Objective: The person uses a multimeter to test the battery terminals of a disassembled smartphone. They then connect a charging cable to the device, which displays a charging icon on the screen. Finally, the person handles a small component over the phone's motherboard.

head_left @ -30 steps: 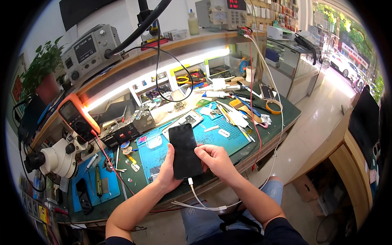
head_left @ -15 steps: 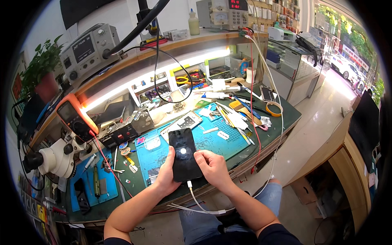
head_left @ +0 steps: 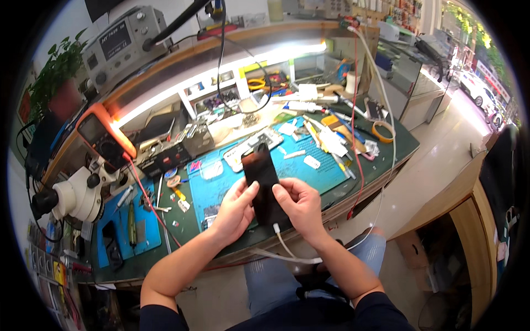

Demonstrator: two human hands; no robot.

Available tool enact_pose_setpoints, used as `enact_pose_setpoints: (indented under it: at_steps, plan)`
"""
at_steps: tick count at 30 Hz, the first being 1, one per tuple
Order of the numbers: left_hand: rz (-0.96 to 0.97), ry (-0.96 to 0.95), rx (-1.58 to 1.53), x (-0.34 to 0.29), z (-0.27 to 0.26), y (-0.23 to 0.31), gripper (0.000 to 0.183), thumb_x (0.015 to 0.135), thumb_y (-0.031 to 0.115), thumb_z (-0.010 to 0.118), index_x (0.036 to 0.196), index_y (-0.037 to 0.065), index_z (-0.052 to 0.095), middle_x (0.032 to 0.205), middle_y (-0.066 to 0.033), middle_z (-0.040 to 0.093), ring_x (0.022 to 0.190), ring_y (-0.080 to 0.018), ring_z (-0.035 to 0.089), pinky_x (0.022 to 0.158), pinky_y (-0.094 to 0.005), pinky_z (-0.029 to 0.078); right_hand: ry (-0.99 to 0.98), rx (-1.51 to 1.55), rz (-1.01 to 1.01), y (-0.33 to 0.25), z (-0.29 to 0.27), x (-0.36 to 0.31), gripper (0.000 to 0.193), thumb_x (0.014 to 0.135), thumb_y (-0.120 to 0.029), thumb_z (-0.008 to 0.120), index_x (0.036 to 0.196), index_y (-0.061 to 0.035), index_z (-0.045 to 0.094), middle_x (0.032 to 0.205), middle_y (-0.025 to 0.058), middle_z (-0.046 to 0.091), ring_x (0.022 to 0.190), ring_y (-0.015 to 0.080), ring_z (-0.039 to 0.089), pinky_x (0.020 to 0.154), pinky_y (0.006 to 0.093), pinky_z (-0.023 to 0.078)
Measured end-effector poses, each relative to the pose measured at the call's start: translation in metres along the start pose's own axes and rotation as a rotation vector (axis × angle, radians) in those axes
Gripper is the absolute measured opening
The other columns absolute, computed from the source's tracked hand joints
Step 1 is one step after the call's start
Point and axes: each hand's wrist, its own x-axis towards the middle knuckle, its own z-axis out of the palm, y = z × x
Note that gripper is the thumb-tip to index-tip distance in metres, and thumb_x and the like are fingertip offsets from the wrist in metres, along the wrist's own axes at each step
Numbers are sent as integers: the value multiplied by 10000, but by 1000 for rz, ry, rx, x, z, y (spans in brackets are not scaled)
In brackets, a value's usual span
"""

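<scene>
A black smartphone (head_left: 264, 171) is held up over the near edge of the bench, its dark screen facing me. My left hand (head_left: 233, 214) grips it along the left edge, thumb at the front. On the other side my right hand (head_left: 301, 208) is closed on the right edge, with its thumb against the glass. A white charging cable (head_left: 281, 238) is plugged into the phone's bottom end and hangs toward my lap. Behind the phone lie a blue work mat (head_left: 226, 185) and a pale metal phone frame (head_left: 251, 148).
An orange multimeter (head_left: 106, 132) leans at the left, near a white microscope (head_left: 72, 198). Brushes and tools (head_left: 334, 132) crowd the far right of the bench, with a yellow tape roll (head_left: 383, 131). A red wire (head_left: 356, 110) and long white cable hang down across the right side.
The white round mark on the phone's screen is gone and the screen is dark. Phone and hands have shifted slightly right, and the view has tilted a little downward.
</scene>
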Motion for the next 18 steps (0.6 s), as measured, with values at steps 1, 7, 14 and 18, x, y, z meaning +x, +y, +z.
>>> enact_pose_setpoints:
  at_steps: [1, 7, 14, 18]
  plan:
    - [-28, -2, 43, -1, -3, 2, 319, 1079, 233, 485, 1342, 52, 485, 1269, -88, 621, 1172, -197, 622, 998, -400, 530, 5, -68, -5, -5, 4, -2, 200, 989, -123, 662, 1089, 45, 698, 843, -13, 671, 720, 13, 569, 622, 179, 460]
    - [-96, -157, -161, -12, -18, 15, 711, 1008, 501, 542, 1533, 90, 295, 1142, -57, 525, 924, -157, 551, 784, -341, 517, -112, -138, -184, -31, 28, -26, 165, 985, -143, 642, 1044, -14, 726, 834, 105, 711, 713, 165, 705, 612, 280, 535]
    - [234, -168, -153, -5, -10, 27, 672, 1010, 384, 425, 1561, 38, 257, 1355, -203, 503, 1108, -267, 610, 986, -445, 534, -148, -130, 97, -24, 23, -60, 211, 937, -189, 729, 985, 13, 691, 847, 90, 731, 709, 98, 689, 627, 257, 532]
    - [301, -182, -100, -6, -5, 23, 665, 1024, 396, 379, 1586, 76, 226, 1440, -237, 461, 1127, -284, 624, 985, -483, 548, -84, 54, 136, -7, 35, -63, 212, 927, -162, 737, 1015, 22, 677, 799, 64, 702, 681, 72, 641, 624, 244, 515]
